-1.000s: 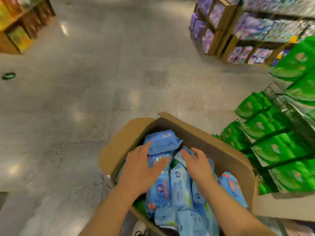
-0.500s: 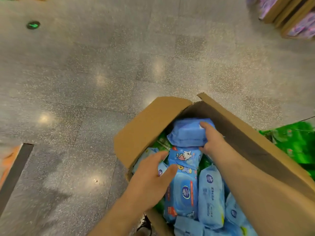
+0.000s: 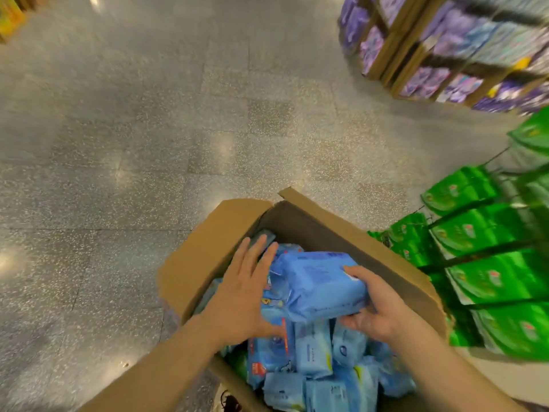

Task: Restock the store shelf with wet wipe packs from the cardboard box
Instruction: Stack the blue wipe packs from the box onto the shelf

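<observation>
Head view: right hand (image 3: 383, 310) grips a plain blue wet wipe pack (image 3: 319, 282) above the open brown cardboard box (image 3: 350, 233); left hand (image 3: 240, 295), fingers straight, presses the blue packs (image 3: 315, 349) inside. Green pouches (image 3: 487, 278) hang right; purple-stocked wooden shelves (image 3: 445, 46) beyond. Labels blurred, unreadable.

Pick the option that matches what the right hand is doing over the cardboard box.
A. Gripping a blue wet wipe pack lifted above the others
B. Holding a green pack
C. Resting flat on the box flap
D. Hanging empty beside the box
A: the right hand curls round the end of a blue wet wipe pack raised above the packs in the cardboard box.
</observation>
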### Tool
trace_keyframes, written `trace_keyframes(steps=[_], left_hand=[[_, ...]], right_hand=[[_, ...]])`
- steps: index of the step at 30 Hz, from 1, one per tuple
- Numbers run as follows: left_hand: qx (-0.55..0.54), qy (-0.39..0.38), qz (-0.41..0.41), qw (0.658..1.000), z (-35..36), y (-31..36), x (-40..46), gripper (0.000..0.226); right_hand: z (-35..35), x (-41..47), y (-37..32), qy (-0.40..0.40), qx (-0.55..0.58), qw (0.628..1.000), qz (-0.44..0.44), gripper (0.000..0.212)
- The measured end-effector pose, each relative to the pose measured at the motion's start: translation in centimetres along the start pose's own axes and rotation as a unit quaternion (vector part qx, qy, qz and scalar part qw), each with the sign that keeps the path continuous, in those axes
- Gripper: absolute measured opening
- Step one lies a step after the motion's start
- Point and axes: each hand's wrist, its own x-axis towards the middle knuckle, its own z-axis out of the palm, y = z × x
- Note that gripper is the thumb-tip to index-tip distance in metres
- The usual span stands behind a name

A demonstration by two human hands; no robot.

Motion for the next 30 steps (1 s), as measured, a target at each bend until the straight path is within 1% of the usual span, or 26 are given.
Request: trace_keyframes(steps=[1, 2, 3, 4, 5, 6, 8, 9, 10, 12, 14, 15, 16, 17, 19, 20, 21, 23, 26, 27, 28, 29, 30], left_hand=[[0.011, 0.0, 0.052, 0.999, 0.5, 1.4, 0.7, 0.138], [-0.004, -0.004, 0.093, 0.996, 0.9, 3.1, 1.3, 0.137], [-0.037, 0.001, 0.118, 0.992, 1.0, 4.9, 2.0, 0.131], [-0.078, 0.017, 0.126, 0.989, 1.3, 6.6, 2.5, 0.12], [-0.113, 0.03, 0.128, 0.985, 1.6, 8.5, 3.2, 0.104], [-0.157, 0.026, 0.117, 0.98, 1.4, 10.2, 3.7, 0.085], [-0.28, 0.001, 0.111, 0.954, 0.8, 14.7, 4.4, 0.049], [-0.322, -0.012, 0.121, 0.939, 0.6, 17.0, 4.5, 0.037], [-0.356, -0.017, 0.128, 0.926, 0.3, 19.2, 4.5, 0.035], [-0.445, -0.014, 0.098, 0.89, 0.6, 22.5, 4.4, 0.061], [-0.529, -0.022, 0.065, 0.846, 1.3, 25.2, 4.3, 0.08], [-0.554, -0.04, 0.054, 0.83, 1.5, 26.7, 4.3, 0.083], [-0.574, -0.062, 0.043, 0.815, 1.7, 28.4, 4.2, 0.084], [-0.597, -0.086, 0.032, 0.797, 2.0, 30.2, 4.0, 0.082], [-0.63, -0.14, 0.012, 0.764, 2.8, 34.2, 3.0, 0.073], [-0.639, -0.171, -0.003, 0.75, 3.3, 36.2, 2.3, 0.07], [-0.641, -0.197, -0.017, 0.742, 4.0, 38.2, 1.5, 0.071], [-0.628, -0.234, -0.027, 0.741, 5.2, 42.5, -0.1, 0.073], [-0.603, -0.264, 0.008, 0.753, 6.7, 49.8, -3.3, 0.06], [-0.597, -0.272, 0.007, 0.755, 7.3, 52.2, -4.5, 0.054], [-0.595, -0.287, 0.012, 0.751, 8.0, 54.4, -5.8, 0.049], [-0.591, -0.301, 0.015, 0.748, 9.0, 56.7, -6.5, 0.046], [-0.583, -0.318, 0.023, 0.748, 9.9, 59.1, -7.0, 0.047]], right_hand=[[-1.4, -1.8, -0.3, -0.002, 0.003, 1.0, 0.007, 0.041], [-2.9, -3.2, -0.5, -0.011, 0.001, 1.0, 0.009, 0.045], [-4.2, -4.8, -0.5, -0.019, -0.002, 1.0, 0.004, 0.055], [-5.6, -6.1, -0.6, -0.024, -0.006, 1.0, -0.008, 0.062], [-6.9, -7.8, -0.8, -0.02, -0.011, 0.999, -0.027, 0.062], [-7.9, -9.0, -0.8, -0.019, -0.018, 0.998, -0.052, 0.058], [-10.6, -12.0, -0.6, 0.001, -0.034, 0.993, -0.109, 0.049], [-12.1, -13.6, -0.3, 0.026, -0.031, 0.99, -0.134, 0.046], [-14.0, -14.9, 0.0, 0.053, -0.024, 0.985, -0.162, 0.045], [-17.4, -17.4, 1.0, 0.12, -0.025, 0.962, -0.242, 0.045], [-20.4, -19.5, 2.3, 0.178, -0.052, 0.922, -0.34, 0.045], [-21.8, -20.6, 3.0, 0.195, -0.073, 0.899, -0.385, 0.049], [-23.2, -21.5, 3.8, 0.204, -0.081, 0.881, -0.418, 0.05], [-24.6, -22.3, 4.7, 0.209, -0.077, 0.867, -0.445, 0.046], [-27.7, -23.3, 6.8, 0.206, -0.047, 0.843, -0.495, 0.036], [-29.3, -23.8, 8.0, 0.202, -0.025, 0.833, -0.515, 0.036], [-30.9, -24.5, 9.1, 0.202, -0.001, 0.823, -0.531, 0.038], [-34.2, -26.2, 11.5, 0.221, 0.036, 0.805, -0.549, 0.042], [-39.6, -28.8, 15.3, 0.287, 0.083, 0.784, -0.544, 0.05], [-41.5, -29.8, 16.6, 0.313, 0.088, 0.779, -0.536, 0.056], [-43.2, -30.8, 17.7, 0.333, 0.085, 0.774, -0.532, 0.066], [-45.0, -31.9, 18.9, 0.346, 0.09, 0.769, -0.53, 0.073], [-46.7, -33.2, 20.0, 0.361, 0.105, 0.76, -0.531, 0.07]])
